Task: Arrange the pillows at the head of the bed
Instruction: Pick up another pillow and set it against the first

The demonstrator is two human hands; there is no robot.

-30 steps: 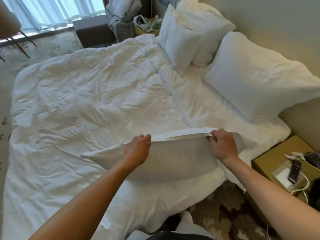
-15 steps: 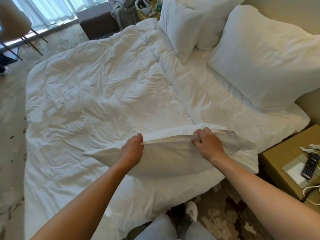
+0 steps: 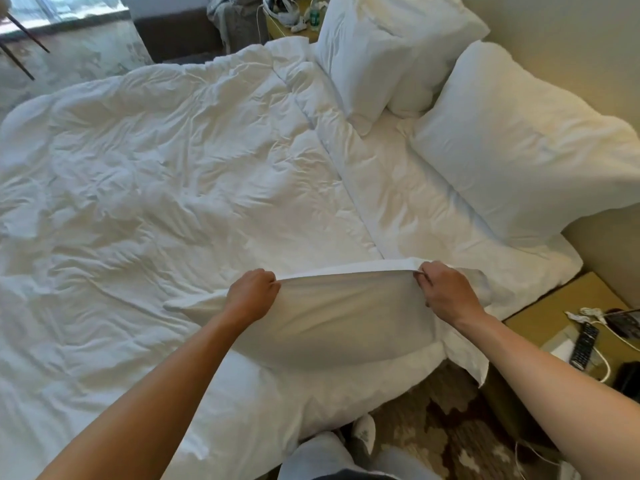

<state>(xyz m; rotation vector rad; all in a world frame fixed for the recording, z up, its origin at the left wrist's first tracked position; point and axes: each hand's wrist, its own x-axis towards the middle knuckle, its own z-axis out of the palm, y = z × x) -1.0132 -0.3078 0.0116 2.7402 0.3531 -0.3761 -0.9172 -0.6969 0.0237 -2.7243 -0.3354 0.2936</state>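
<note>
Between both sets of fingers, the pillow [image 3: 329,323] sags — soft, light, floppy; left hand [image 3: 251,296] and right hand [image 3: 446,294] pinch its top seam, likely the best hold.

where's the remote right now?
Head view, lower right: the remote lies on the bedside table beside the bed, next to a white cable, just right of the right hand.
</note>
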